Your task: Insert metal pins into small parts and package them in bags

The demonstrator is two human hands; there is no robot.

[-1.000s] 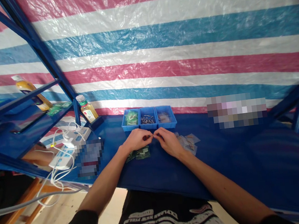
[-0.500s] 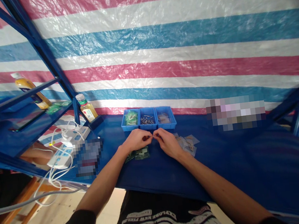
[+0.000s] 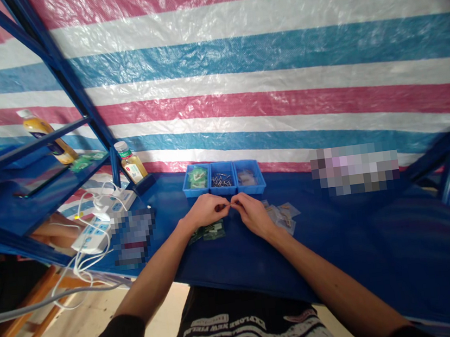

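Observation:
My left hand (image 3: 209, 210) and my right hand (image 3: 250, 212) meet fingertip to fingertip above the blue table, both pinched closed. Whatever lies between the fingertips is too small to name. Just behind them stand three joined blue bins: the left bin (image 3: 185, 191) has green packets, the middle bin (image 3: 223, 191) loose metal screw-like parts, the right bin (image 3: 257, 188) small clear bags. Green packets (image 3: 214, 230) lie partly under my left hand. Beside my right wrist are clear plastic bags (image 3: 286, 215) with small brownish parts inside.
To the left are a white power strip (image 3: 93, 234) with tangled cables, a blurred-out flat item (image 3: 135, 237) and a juice bottle (image 3: 132, 163). A blue metal frame (image 3: 71, 83) rises there. Another blurred-out item (image 3: 356, 170) sits back right, before a striped tarp (image 3: 235, 52).

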